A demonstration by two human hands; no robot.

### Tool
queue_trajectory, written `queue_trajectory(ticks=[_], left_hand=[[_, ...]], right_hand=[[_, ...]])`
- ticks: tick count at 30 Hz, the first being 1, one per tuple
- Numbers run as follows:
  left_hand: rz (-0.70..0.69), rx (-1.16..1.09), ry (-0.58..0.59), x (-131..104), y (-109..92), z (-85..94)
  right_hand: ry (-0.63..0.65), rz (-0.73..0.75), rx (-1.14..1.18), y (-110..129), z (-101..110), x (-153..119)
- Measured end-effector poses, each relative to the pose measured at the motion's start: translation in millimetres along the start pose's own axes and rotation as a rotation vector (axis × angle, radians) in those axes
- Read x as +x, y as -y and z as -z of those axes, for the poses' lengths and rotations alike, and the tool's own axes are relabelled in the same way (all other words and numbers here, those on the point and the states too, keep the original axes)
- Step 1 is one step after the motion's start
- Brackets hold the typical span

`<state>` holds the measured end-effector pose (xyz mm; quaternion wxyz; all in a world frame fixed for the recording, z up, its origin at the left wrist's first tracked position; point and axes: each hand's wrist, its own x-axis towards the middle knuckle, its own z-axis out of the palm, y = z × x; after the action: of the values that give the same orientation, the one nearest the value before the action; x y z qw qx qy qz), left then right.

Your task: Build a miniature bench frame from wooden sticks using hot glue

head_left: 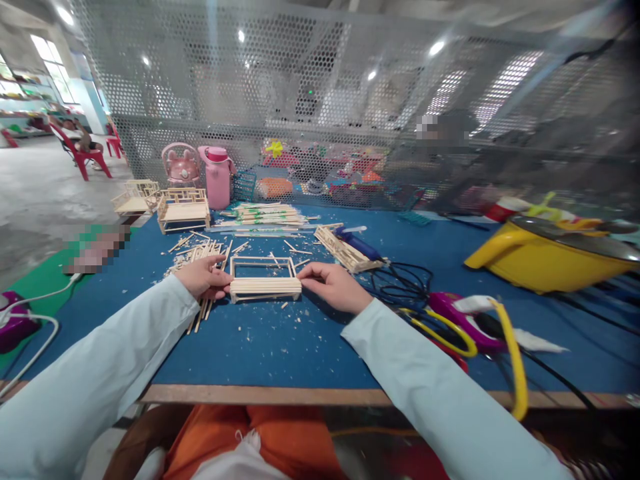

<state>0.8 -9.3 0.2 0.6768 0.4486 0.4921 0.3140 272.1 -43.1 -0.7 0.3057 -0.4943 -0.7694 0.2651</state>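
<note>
On the flat, blue-topped table sits a pale, openwork wooden-stick frame, probably light, stiff, but fragile at its joints; left hand and right hand pinch its opposite ends, likely the safest holds.

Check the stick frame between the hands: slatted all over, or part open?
Part open: on the stick frame, slats cover the near part; blue tabletop shows through the far part.

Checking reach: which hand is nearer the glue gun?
Right. The right hand, at the right end of the stick frame, is just on the wearer's side of the glue gun. The left hand, at the frame's left end, is farther, to the gun's left.
</note>
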Motion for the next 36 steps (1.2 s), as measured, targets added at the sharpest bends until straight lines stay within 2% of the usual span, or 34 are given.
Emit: queue_trajectory(ticks=[3,8,11,15,18,23,28,32,34,36], left_hand=[[-0.001,0.012,-0.002,-1,-1,-0.7],[-0.028,0.087,-0.045,-3,-2,-4.8],[-0.065,0.266,-0.083,-3,-2,-5.4],[-0.263,0.657,-0.132,-4,2,-1.3],[-0.416,0.853,-0.151,-5,4,2.4],[-0.416,0.887,-0.092,-10,0,4.5],[-0.502,1.069,-0.149,-17,-7,2.5],[-0.490,1.106,-0.101,-18,-8,1.6],[-0.506,1.126,-0.147,-17,-8,1.8],[-0.534,1.119,-0.252,-16,-8,2.3]], right_hand=[[0.045,0.002,0.039,3,0,-4],[0.060,0.006,-0.060,8,1,-7],[0.037,0.001,-0.103,7,0,-6],[0.028,0.002,-0.109,5,-1,-5],[0.020,0.002,-0.103,4,-1,-5],[0.018,0.005,-0.082,4,-1,-4],[0.019,0.002,-0.074,4,-1,-4],[0.023,-0.009,-0.070,6,-1,-4],[0.026,-0.012,-0.073,7,-1,-4],[0.028,-0.013,-0.073,8,-1,-4]])
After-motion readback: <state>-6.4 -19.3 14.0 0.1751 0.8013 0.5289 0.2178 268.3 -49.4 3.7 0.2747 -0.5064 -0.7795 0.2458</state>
